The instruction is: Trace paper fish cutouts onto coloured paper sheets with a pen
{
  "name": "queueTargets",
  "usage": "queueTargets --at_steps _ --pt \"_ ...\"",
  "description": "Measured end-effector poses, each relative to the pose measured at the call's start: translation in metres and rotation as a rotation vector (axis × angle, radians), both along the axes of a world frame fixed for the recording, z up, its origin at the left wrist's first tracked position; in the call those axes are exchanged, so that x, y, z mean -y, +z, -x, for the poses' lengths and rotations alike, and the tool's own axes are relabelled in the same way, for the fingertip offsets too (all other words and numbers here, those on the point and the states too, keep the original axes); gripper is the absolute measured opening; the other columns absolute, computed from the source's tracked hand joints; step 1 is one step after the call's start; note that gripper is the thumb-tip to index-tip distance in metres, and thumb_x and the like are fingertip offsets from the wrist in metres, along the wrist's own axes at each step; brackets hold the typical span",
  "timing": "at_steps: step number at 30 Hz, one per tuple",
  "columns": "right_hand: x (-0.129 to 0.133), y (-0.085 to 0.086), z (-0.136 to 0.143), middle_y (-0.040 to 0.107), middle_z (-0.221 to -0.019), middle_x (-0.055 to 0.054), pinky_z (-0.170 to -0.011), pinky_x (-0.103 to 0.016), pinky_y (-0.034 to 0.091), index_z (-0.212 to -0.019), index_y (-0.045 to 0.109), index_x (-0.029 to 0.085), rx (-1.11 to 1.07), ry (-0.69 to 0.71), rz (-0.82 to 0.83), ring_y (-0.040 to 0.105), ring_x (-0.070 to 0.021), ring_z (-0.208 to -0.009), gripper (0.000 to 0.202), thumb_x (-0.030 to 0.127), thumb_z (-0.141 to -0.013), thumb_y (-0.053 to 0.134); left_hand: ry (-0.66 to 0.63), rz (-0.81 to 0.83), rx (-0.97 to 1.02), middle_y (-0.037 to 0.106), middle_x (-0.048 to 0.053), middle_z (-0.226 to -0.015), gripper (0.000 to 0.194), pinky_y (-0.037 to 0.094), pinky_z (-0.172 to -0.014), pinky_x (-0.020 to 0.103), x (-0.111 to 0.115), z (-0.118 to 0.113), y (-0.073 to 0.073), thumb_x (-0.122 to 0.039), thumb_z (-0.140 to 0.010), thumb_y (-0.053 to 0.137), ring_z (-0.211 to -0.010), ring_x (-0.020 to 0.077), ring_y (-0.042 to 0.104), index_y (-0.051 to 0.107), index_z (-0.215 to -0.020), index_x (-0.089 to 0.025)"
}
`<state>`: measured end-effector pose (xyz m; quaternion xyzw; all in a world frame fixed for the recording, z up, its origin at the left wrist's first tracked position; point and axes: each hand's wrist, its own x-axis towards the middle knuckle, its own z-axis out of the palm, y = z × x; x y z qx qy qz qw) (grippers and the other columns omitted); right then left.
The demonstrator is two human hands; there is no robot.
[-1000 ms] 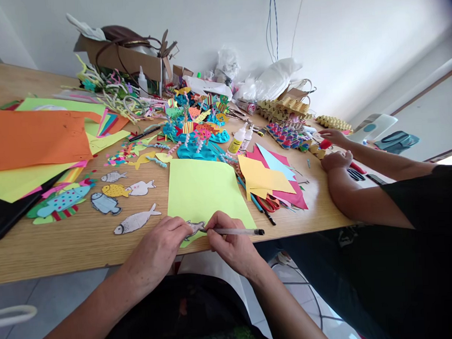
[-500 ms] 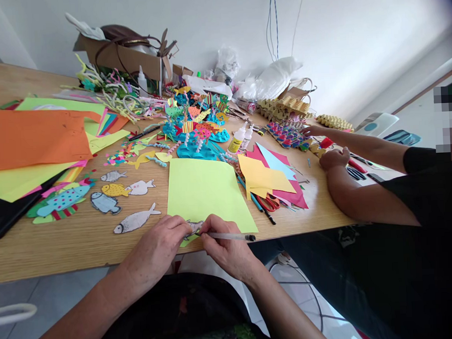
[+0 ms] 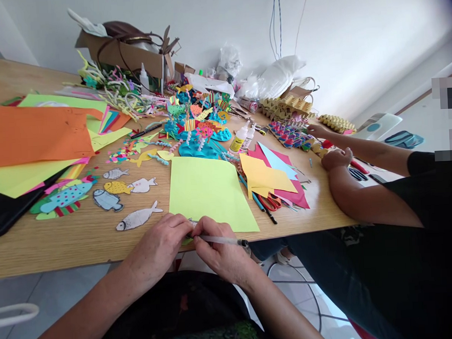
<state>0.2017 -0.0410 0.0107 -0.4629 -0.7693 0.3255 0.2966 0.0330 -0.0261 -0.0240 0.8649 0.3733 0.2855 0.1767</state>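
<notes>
My right hand [image 3: 218, 247] is closed round a pen [image 3: 221, 239] with a clear barrel and a dark end. Its tip is down at the near edge of a yellow-green sheet of paper [image 3: 208, 190]. Beside it, my left hand [image 3: 169, 239] has its fingers closed and pressed on a small paper fish cutout [image 3: 192, 222] lying on that sheet. Most of this cutout is hidden by my fingers. To the left lie several drawn paper fish, among them a long white one [image 3: 138, 217], a yellow one [image 3: 117, 187] and a blue-grey one [image 3: 106, 199].
On the right, a co-worker's arm [image 3: 369, 198] rests on the table near painted egg cartons [image 3: 292, 134]. Glue bottles [image 3: 239, 138], orange-handled scissors [image 3: 272, 203] and coloured paper [image 3: 267, 176] lie right of the sheet. Blue models with fish [image 3: 200, 149] stand behind; orange paper [image 3: 37, 135] is left.
My right hand and the pen have shifted slightly left, closer to my left hand, covering more of the fish cutout. The view has tilted slightly.
</notes>
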Motion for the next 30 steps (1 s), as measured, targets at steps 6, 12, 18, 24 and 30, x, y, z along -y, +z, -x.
queueTargets --at_steps 6,12,18,24,30 --pt "0.0019 0.0024 -0.0027 0.042 -0.056 0.006 -0.051 -0.019 0.030 -0.073 0.045 0.020 -0.015 0.004 0.007 0.037 -0.0095 -0.051 0.011 0.010 -0.072 0.042 0.001 0.032 -0.019 0.062 0.004 -0.093 0.026 0.047 -0.078 0.031 0.0007 0.0008 -0.0021 -0.006 -0.089 0.039 -0.088 0.0184 0.056 0.062 -0.091 -0.019" --pt "0.0036 0.0055 -0.0047 0.043 -0.057 0.006 -0.052 -0.019 0.030 -0.073 0.044 0.020 -0.002 0.008 0.035 0.038 -0.0097 -0.052 0.011 0.010 -0.073 0.042 -0.005 0.037 -0.020 0.063 0.004 -0.092 0.022 0.046 -0.077 0.031 0.0003 0.0005 0.0025 -0.008 -0.090 0.042 -0.087 0.0187 0.056 0.062 -0.090 -0.018" --pt "0.0039 0.0048 -0.0057 0.042 -0.057 0.006 -0.051 -0.020 0.030 -0.073 0.044 0.021 0.000 0.010 0.044 0.037 -0.0099 -0.051 0.010 0.010 -0.073 0.042 -0.007 0.011 -0.004 0.063 0.005 -0.090 0.022 0.046 -0.076 0.031 0.0010 -0.0003 0.0025 -0.007 -0.090 0.042 -0.085 0.0192 0.056 0.061 -0.089 -0.017" --pt "0.0034 0.0036 -0.0066 0.043 -0.057 0.006 -0.052 -0.020 0.030 -0.072 0.044 0.021 -0.006 0.022 0.028 0.038 -0.0100 -0.051 0.011 0.010 -0.073 0.042 -0.005 0.007 -0.007 0.062 0.004 -0.090 0.022 0.045 -0.077 0.030 0.0021 -0.0009 0.0027 -0.005 -0.090 0.041 -0.087 0.0190 0.055 0.060 -0.091 -0.017" --pt "0.0032 0.0021 -0.0055 0.044 -0.057 0.005 -0.052 -0.020 0.031 -0.072 0.046 0.021 -0.002 0.008 0.025 0.039 -0.0103 -0.051 0.011 0.010 -0.072 0.043 -0.008 0.008 -0.007 0.062 0.004 -0.091 0.021 0.045 -0.076 0.030 0.0021 0.0002 0.0014 -0.007 -0.090 0.042 -0.086 0.0186 0.055 0.060 -0.092 -0.018"
